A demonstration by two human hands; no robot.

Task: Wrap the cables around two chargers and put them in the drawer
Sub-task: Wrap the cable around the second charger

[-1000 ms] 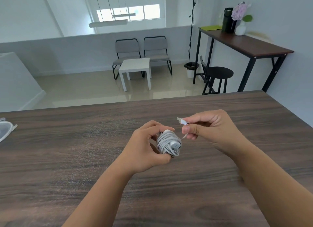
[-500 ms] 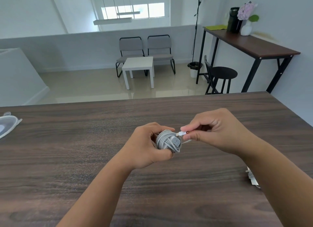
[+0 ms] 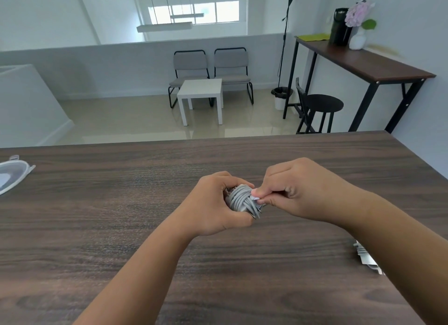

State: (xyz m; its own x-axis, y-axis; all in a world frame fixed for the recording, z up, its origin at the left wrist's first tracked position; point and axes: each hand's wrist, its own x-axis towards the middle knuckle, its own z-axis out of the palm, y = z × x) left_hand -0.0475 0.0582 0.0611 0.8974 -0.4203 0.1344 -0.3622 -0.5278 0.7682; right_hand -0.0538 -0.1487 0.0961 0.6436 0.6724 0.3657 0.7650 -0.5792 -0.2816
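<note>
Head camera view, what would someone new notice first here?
Both hands meet over the middle of the dark wooden table: the left hand grips a charger wound in grey cable, while the right hand pinches the cable's end against it. A second charger peeks out beside the right forearm.

We see a dark wooden table (image 3: 121,227) with a clear plastic lid (image 3: 12,176) at its left edge. Beyond it stand two grey chairs (image 3: 211,67) behind a small white table (image 3: 201,91). To the right, a black stool (image 3: 323,106) sits by a tall desk (image 3: 378,65) bearing a white vase (image 3: 357,39) of pink flowers.
</note>
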